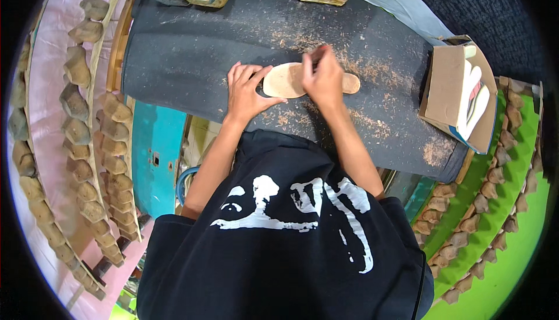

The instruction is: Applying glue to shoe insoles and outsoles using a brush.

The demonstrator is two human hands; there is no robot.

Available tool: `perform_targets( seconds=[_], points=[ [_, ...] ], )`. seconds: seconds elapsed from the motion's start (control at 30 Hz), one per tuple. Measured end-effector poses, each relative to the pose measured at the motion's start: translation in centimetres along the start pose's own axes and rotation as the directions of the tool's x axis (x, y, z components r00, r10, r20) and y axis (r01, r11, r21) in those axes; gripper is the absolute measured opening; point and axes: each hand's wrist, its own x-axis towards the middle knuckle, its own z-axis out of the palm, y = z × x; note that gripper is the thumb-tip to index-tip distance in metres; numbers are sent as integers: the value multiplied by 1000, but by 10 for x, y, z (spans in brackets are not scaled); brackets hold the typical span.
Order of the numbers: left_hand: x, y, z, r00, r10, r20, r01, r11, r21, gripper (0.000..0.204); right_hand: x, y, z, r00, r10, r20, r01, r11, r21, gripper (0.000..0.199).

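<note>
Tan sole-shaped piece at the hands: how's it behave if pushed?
The sole-shaped piece looks flat, so it should slide rather than roll. Seemingly thin, it's probably light. Loose shavings on the dark tabletop could make it slip more easily.

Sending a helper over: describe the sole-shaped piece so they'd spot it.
On the dark table, the left hand frames one end of the pale sole-shaped piece; the right hand covers its middle. Unlike the scattered shavings nearby, it's long and rounded.
</note>
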Motion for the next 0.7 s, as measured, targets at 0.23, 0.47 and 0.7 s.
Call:
perform_targets(
  seconds=[0.23, 0.47, 0.7],
  points=[
    [-3, -3, 3, 1000, -16, 13, 16, 1000, -14, 86, -8, -7, 15, 998, -42, 51, 33, 987, 160, 18],
    [-1, -1, 2, 1000, -13, 28, 14, 1000, -27, 87, -16, -12, 12, 994, -90, 58, 80, 984, 158, 17],
    [-1, -1, 2, 995, -97, -1, 97, 995, -15, 80, 64, 9, -15, 990, 69, -124, -25, 946, 322, 12]
  ],
)
